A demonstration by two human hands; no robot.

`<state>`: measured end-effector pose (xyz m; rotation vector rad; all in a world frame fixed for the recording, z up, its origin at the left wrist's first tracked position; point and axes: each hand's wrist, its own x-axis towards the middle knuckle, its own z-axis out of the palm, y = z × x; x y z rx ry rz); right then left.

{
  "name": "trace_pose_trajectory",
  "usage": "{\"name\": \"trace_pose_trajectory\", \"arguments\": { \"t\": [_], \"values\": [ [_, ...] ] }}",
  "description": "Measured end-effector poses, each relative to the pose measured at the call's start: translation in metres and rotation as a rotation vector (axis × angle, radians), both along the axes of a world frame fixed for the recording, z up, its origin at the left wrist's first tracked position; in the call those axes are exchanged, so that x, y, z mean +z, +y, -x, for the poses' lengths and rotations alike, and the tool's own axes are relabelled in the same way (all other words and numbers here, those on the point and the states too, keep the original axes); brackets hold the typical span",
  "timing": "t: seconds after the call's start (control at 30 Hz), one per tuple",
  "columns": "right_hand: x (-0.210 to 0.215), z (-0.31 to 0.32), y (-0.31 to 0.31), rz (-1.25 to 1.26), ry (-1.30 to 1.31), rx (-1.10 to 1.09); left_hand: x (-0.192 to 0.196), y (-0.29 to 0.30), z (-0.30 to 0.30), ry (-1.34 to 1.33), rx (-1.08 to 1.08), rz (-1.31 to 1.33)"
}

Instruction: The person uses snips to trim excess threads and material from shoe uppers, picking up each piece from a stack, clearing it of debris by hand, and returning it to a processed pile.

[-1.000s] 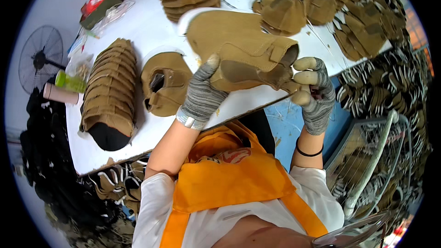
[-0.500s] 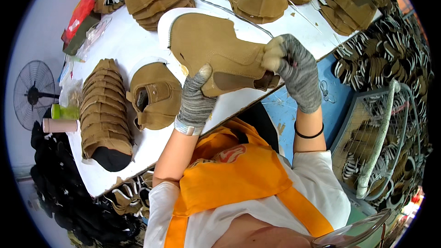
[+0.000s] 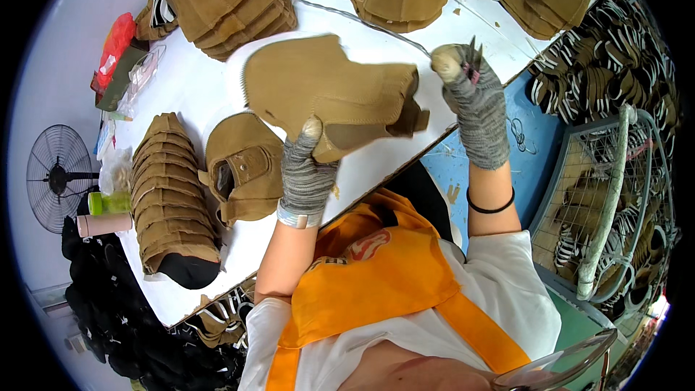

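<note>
A brown suede boot upper (image 3: 304,80) with a white strip along its far left edge is held above the white table (image 3: 376,163). My left hand (image 3: 308,181), in a grey half-finger glove, grips its lower side with the thumb on top. Off the upper's right end, apart from it, is my right hand (image 3: 474,119) in a matching glove. Its fingers are closed round small thread snips (image 3: 475,61), blades pointing up past the fist. Beside my left hand another brown upper (image 3: 264,174) lies on the table.
A row of nested brown uppers (image 3: 170,195) with a black end lies at the left. More stacks of brown pieces (image 3: 224,3) line the far side. A wire basket cart (image 3: 579,195) stands right of the table, a fan (image 3: 58,170) at the left, and a red plastic bag (image 3: 116,47) far left.
My right hand has come off the upper's right end and sits apart, with the snips' blades now showing. The upper has shifted left in my left hand.
</note>
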<state>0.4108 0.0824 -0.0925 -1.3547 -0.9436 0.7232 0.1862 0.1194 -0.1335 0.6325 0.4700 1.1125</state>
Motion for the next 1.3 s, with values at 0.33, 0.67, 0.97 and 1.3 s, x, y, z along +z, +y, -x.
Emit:
{"name": "trace_pose_trajectory", "arguments": {
  "t": [0.33, 0.67, 0.97, 1.3],
  "values": [
    [-0.021, 0.024, -0.025, 0.036, 0.026, 0.258, -0.008, -0.001, 0.005, -0.078, 0.061, -0.046],
    [-0.017, 0.03, -0.02, 0.031, 0.393, 0.416, -0.013, 0.008, 0.015, -0.37, -0.068, 0.166],
    [-0.029, 0.025, -0.019, 0.091, 0.436, 0.437, -0.008, 0.01, 0.012, -0.434, -0.098, 0.212],
    [-0.004, 0.027, -0.018, -0.143, -0.325, 0.245, -0.013, 0.01, 0.015, -0.406, -0.058, 0.221]
  ]
}}
